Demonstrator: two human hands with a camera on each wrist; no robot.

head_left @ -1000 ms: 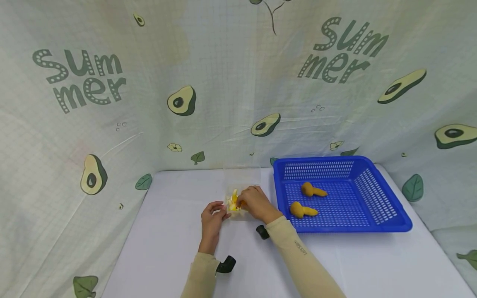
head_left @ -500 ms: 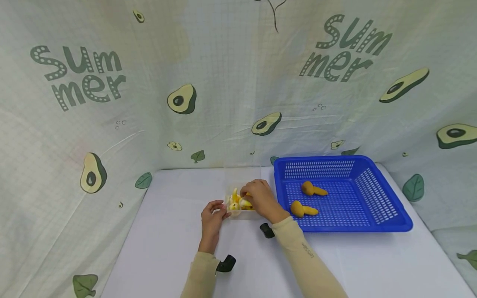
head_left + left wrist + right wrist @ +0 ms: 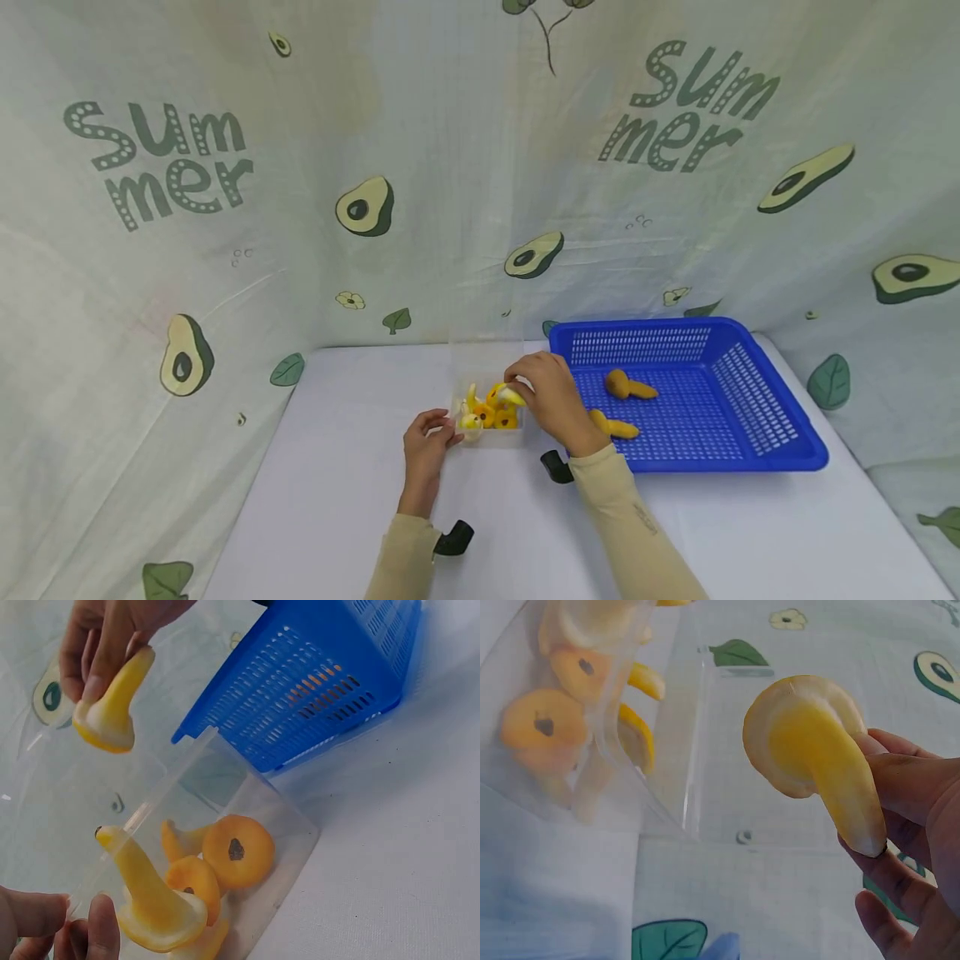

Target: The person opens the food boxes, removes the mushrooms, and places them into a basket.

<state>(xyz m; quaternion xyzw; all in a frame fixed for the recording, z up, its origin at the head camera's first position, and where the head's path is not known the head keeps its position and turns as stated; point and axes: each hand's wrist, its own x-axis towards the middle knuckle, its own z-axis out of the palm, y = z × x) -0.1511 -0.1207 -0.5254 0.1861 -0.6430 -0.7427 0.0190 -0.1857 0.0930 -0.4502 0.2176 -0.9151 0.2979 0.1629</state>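
My right hand [image 3: 551, 396] pinches a yellow mushroom [image 3: 832, 757] with a pale cap, between thumb and fingers. It is raised over the right side of a clear plastic box [image 3: 491, 438], close to the blue basket. In the left wrist view, the same mushroom [image 3: 112, 712] hangs cap down above the box's rim. Several yellow and orange mushrooms [image 3: 238, 851] lie jumbled in the box, one with its stem [image 3: 139, 874] sticking up. At the box's left side, my left hand [image 3: 427, 446] grips the wall between thumb and fingers [image 3: 103, 930].
A blue plastic basket [image 3: 750, 463] stands right of the box. Inside it lie two brownish-yellow mushrooms, one at the back [image 3: 628, 385] and one nearer [image 3: 617, 427], partly hidden by my right hand. A printed cloth [image 3: 435, 167] hangs behind the white table [image 3: 315, 500].
My right hand has come up out of the box and moved right, now with a yellow mushroom between its fingers. The left hand has stayed at the box's left side.
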